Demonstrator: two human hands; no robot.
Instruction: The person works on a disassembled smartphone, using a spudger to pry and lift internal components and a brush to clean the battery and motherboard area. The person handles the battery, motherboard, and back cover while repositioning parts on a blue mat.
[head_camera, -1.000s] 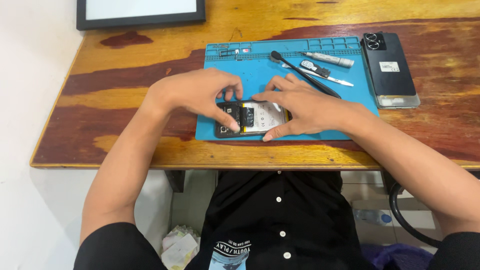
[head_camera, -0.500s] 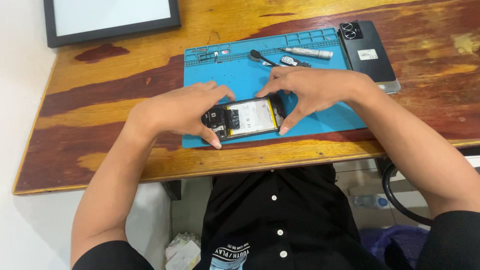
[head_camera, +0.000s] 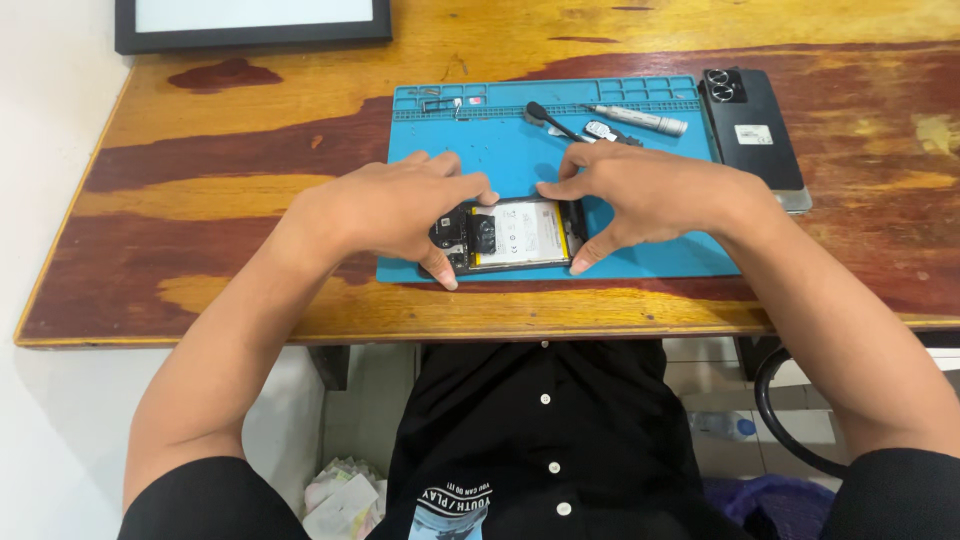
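— Where was the opened phone (head_camera: 515, 233)?

— At the centre of the frame, lying flat on the blue mat (head_camera: 640, 255) near its lower edge, its back off.

— And your hands?

— Your left hand (head_camera: 385, 208) pinched its left end, your right hand (head_camera: 645, 195) its right end, thumbs below and fingers above. The back cover (head_camera: 752, 135) lay at upper right, beside a screwdriver (head_camera: 640, 120).

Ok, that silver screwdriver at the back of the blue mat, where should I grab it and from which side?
Probably grip the silver screwdriver around its mid-barrel, coming from above. It lies flat and nearly level across the blue mat, clear of the right hand. Small tools crowd its tip end on the left, so keep towards the blunt right end.
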